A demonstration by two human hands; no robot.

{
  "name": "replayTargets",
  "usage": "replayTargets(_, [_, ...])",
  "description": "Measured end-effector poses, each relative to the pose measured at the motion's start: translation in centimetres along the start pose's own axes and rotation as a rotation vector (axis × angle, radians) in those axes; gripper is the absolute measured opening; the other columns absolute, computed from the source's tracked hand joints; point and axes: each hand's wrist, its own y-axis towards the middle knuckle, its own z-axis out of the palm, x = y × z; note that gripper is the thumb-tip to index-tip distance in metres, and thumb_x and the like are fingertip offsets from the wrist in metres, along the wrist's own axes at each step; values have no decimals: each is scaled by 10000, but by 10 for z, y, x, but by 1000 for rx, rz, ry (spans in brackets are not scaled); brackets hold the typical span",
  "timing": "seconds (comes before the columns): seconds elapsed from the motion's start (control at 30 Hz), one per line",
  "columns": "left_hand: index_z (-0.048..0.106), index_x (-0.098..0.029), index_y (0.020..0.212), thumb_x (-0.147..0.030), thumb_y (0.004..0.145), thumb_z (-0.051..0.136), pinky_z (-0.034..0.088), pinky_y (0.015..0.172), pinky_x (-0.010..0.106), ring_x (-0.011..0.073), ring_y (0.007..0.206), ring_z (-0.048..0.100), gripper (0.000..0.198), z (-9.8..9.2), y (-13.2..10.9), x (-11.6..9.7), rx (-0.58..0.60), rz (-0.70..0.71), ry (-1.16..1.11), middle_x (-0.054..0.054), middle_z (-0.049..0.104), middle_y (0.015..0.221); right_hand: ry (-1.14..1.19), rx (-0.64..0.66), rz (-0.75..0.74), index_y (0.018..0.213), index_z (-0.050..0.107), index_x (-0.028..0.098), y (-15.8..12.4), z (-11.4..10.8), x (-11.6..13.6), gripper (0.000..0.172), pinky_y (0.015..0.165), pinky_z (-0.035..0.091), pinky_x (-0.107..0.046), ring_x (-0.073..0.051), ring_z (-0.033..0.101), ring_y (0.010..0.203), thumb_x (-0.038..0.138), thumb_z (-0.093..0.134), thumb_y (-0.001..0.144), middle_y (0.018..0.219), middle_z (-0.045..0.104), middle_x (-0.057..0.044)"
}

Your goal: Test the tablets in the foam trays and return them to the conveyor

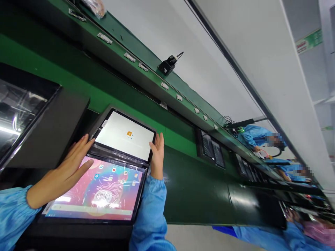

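Note:
Two tablets lie one beyond the other in a black tray (104, 228). The farther tablet (123, 141) shows a white screen with a small orange icon. On the nearer tablet (104, 190), a pink and blue home screen with app icons and a clock shows under wrinkled clear film. My left hand (62, 170) reaches over the nearer tablet's left side, fingers stretched toward the farther one's left edge. At the farther tablet's right edge is my right hand (157, 153), thumb over the border and fingers straight along the outer side. Neither hand is closed around anything.
Dark foam trays (49, 125) are stacked at left, holding a film-covered device (18, 111). A green shelf (151, 78) with sockets and a black adapter (167, 65) runs above the bench (193, 188). More trays (210, 148) and co-workers in blue (258, 136) are at right.

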Motion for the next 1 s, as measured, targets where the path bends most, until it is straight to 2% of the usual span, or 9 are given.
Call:
replayTargets(0.13, [136, -405, 1600, -550, 1031, 311, 155, 1267, 560, 277, 1564, 132, 613, -2, -1, -1, 0, -29, -21, -36, 88, 1709, 12, 125, 6, 1597, 226, 364, -78, -12, -3, 940, 1255, 266, -491, -236, 215, 1560, 277, 717, 800, 1687, 212, 7])
replayTargets(0.23, [121, -429, 1596, -555, 1030, 307, 151, 1267, 563, 272, 1567, 116, 609, -2, 0, -1, 12, -29, -4, -57, 77, 1708, -14, 131, 39, 1602, 180, 402, -115, -16, -7, 931, 1264, 251, -477, -229, 174, 1568, 272, 703, 843, 1699, 141, 54])
replayTargets(0.37, [91, -425, 1599, -561, 1031, 306, 143, 1264, 567, 273, 1570, 85, 622, -4, -1, -3, 39, -25, 4, -55, 50, 1710, -121, 133, 50, 1598, 166, 425, -121, -16, -9, 928, 1292, 132, -458, -199, 59, 1581, 284, 716, 864, 1702, 95, 84])
replayTargets(0.53, [77, -413, 1603, -541, 1037, 317, 148, 1254, 568, 274, 1569, 75, 628, -5, -1, -4, 39, -6, -48, -37, 27, 1712, -40, 75, 30, 1598, 171, 419, -122, -15, -13, 846, 1283, 143, -505, -221, 137, 1572, 351, 661, 913, 1700, 145, 38])
replayTargets(0.67, [55, -428, 1600, -548, 1028, 336, 163, 1247, 564, 278, 1567, 73, 649, -5, -1, -2, 55, 36, -57, -45, 25, 1711, -63, 41, 43, 1589, 211, 434, -137, -19, -19, 814, 1290, 133, -511, -217, 111, 1577, 390, 657, 909, 1694, 145, 70])
replayTargets(0.73, [68, -444, 1595, -542, 1029, 339, 169, 1247, 555, 271, 1566, 78, 635, -5, -2, 0, 47, 24, -63, -58, 40, 1709, -35, 32, 71, 1576, 273, 420, -133, -21, -18, 749, 1288, 164, -514, -219, 159, 1571, 410, 637, 922, 1686, 194, 55])
replayTargets(0.8, [91, -442, 1594, -524, 1033, 345, 164, 1251, 542, 263, 1566, 84, 621, -4, -3, 2, 42, 17, -65, -58, 53, 1709, -2, -2, 62, 1555, 348, 374, -115, -21, -14, 681, 1280, 200, -508, -226, 224, 1557, 430, 617, 932, 1675, 253, 16])
replayTargets(0.9, [120, -416, 1598, -493, 1041, 343, 157, 1260, 517, 258, 1564, 95, 605, -1, -3, 5, 18, 36, -67, -43, 60, 1710, -7, -78, -9, 1552, 358, 304, -66, -15, 0, 720, 1268, 226, -494, -238, 284, 1540, 443, 640, 904, 1672, 271, -43])
replayTargets(1.0, [142, -406, 1599, -468, 1046, 343, 147, 1263, 523, 263, 1564, 100, 591, 2, -2, 6, 3, 50, -82, -36, 66, 1711, -149, -74, -72, 1560, 344, 280, -23, 1, 22, 800, 1265, 215, -502, -256, 268, 1545, 440, 686, 855, 1673, 267, -67])
